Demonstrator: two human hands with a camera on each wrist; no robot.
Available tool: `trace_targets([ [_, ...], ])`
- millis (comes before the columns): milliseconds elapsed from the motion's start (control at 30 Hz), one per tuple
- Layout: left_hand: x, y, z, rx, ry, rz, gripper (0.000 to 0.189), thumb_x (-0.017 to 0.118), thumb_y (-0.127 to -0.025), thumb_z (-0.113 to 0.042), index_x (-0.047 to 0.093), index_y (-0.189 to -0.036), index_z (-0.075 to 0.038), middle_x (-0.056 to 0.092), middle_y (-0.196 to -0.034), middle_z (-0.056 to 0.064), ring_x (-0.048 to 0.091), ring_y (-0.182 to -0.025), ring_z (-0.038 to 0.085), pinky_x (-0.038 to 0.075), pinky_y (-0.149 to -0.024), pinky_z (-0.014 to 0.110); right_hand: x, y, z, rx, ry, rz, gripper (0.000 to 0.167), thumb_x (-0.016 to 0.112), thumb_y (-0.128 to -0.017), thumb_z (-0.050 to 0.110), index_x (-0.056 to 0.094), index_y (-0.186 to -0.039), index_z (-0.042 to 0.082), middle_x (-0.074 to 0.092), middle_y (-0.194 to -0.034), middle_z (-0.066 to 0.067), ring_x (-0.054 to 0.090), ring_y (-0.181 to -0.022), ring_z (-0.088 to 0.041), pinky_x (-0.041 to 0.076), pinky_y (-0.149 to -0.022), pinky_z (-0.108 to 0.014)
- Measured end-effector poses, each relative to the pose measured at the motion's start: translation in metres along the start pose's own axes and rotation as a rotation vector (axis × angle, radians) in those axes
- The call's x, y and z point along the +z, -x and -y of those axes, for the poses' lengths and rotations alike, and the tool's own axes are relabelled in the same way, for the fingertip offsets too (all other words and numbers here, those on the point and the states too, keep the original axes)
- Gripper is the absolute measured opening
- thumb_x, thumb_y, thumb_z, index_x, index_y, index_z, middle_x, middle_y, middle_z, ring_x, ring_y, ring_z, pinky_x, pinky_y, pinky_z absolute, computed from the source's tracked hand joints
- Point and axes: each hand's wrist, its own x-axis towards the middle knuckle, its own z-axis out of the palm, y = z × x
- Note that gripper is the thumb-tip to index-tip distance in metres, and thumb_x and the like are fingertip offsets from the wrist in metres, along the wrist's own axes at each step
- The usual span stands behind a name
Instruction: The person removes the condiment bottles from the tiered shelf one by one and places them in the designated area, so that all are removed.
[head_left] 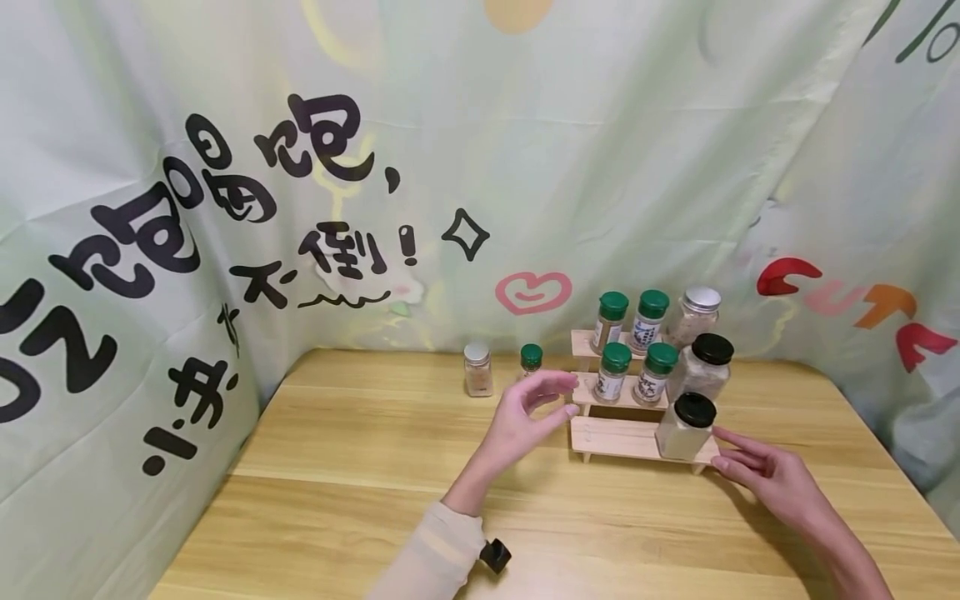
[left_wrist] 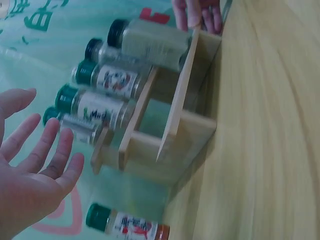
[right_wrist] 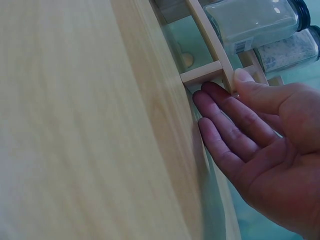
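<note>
A three-tier wooden spice rack [head_left: 615, 437] stands on the table. My right hand [head_left: 776, 479] pinches the right end of its lowest shelf; in the right wrist view the thumb lies at the board's end, fingers beneath it. A square jar with a black lid [head_left: 684, 432] sits on that shelf beside the hand. Higher up stand another black-lidded jar [head_left: 701, 371], a silver-lidded jar [head_left: 697, 315] and several green-capped spice shakers [head_left: 611, 375]. My left hand [head_left: 531, 412] hovers by the rack's left end, holding nothing, fingers spread in the left wrist view.
Left of the rack, a small silver-capped jar [head_left: 477, 372] stands on the wooden table [head_left: 352, 450]. Near it, a green-capped shaker [head_left: 531, 358] is partly hidden behind my left hand. A printed curtain [head_left: 622, 167] hangs along the back and sides.
</note>
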Motion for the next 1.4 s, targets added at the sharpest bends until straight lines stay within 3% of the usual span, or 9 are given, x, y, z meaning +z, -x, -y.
trace_targets([
  [267, 0.03, -0.002, -0.006, 0.001, 0.049, 0.031, 0.033, 0.073, -0.094, -0.001, 0.063, -0.126, 0.004, 0.067, -0.123, 0.024, 0.064, -0.116, 0.038, 0.051, -0.104, 0.053, 0.001, 0.001, -0.001, -0.012, 0.013, -0.009, 0.052, 0.072, -0.098, 0.014, 0.054, -0.141, -0.009, 0.077, -0.109, -0.006, 0.068, -0.09, 0.004, 0.047, -0.076, -0.003],
  [400, 0.042, -0.003, -0.008, -0.025, 0.048, 0.045, 0.033, 0.073, -0.095, -0.004, 0.064, -0.126, 0.001, 0.067, -0.126, 0.02, 0.065, -0.118, 0.034, 0.05, -0.107, 0.046, 0.0, 0.001, -0.002, -0.004, 0.02, -0.011, 0.053, 0.072, -0.098, 0.015, 0.054, -0.142, -0.009, 0.076, -0.112, -0.006, 0.068, -0.091, 0.004, 0.046, -0.076, -0.003],
  [600, 0.059, -0.006, -0.008, -0.038, 0.087, 0.045, 0.034, 0.073, -0.094, -0.002, 0.064, -0.127, 0.002, 0.067, -0.126, 0.019, 0.064, -0.12, 0.032, 0.05, -0.108, 0.042, -0.002, 0.001, -0.004, -0.009, 0.011, -0.01, 0.051, 0.071, -0.098, 0.013, 0.055, -0.142, -0.007, 0.077, -0.11, 0.003, 0.069, -0.09, 0.004, 0.047, -0.076, -0.003],
  [733, 0.071, -0.009, -0.009, -0.041, 0.055, 0.024, 0.035, 0.075, -0.093, -0.003, 0.065, -0.126, 0.002, 0.069, -0.125, 0.017, 0.066, -0.118, 0.025, 0.052, -0.105, 0.037, -0.003, 0.002, -0.006, -0.014, 0.01, -0.012, 0.051, 0.072, -0.098, 0.012, 0.056, -0.143, -0.005, 0.075, -0.11, 0.01, 0.068, -0.09, 0.005, 0.048, -0.075, -0.004],
  [967, 0.089, -0.017, -0.008, -0.056, -0.004, 0.021, 0.037, 0.077, -0.093, -0.008, 0.065, -0.127, 0.0, 0.069, -0.125, 0.014, 0.065, -0.119, 0.016, 0.051, -0.105, 0.03, -0.002, 0.002, -0.005, 0.002, 0.028, -0.018, 0.053, 0.072, -0.098, 0.014, 0.054, -0.143, -0.008, 0.076, -0.111, -0.007, 0.069, -0.089, 0.004, 0.048, -0.074, -0.004],
  [1200, 0.104, -0.02, -0.005, -0.073, -0.032, 0.007, 0.035, 0.077, -0.093, -0.009, 0.067, -0.126, -0.005, 0.07, -0.125, 0.007, 0.066, -0.118, 0.014, 0.052, -0.103, 0.028, -0.001, 0.001, -0.004, -0.001, 0.018, -0.008, 0.052, 0.071, -0.098, 0.014, 0.054, -0.142, -0.008, 0.076, -0.113, -0.003, 0.069, -0.09, 0.004, 0.049, -0.074, -0.005],
  [1400, 0.115, -0.024, 0.0, -0.063, -0.066, -0.01, 0.036, 0.077, -0.093, -0.01, 0.066, -0.127, -0.004, 0.069, -0.127, 0.006, 0.065, -0.117, 0.009, 0.053, -0.1, 0.025, 0.0, 0.001, -0.003, 0.002, 0.016, -0.005, 0.053, 0.07, -0.099, 0.015, 0.053, -0.143, -0.009, 0.076, -0.113, -0.01, 0.068, -0.092, 0.005, 0.048, -0.075, -0.005],
])
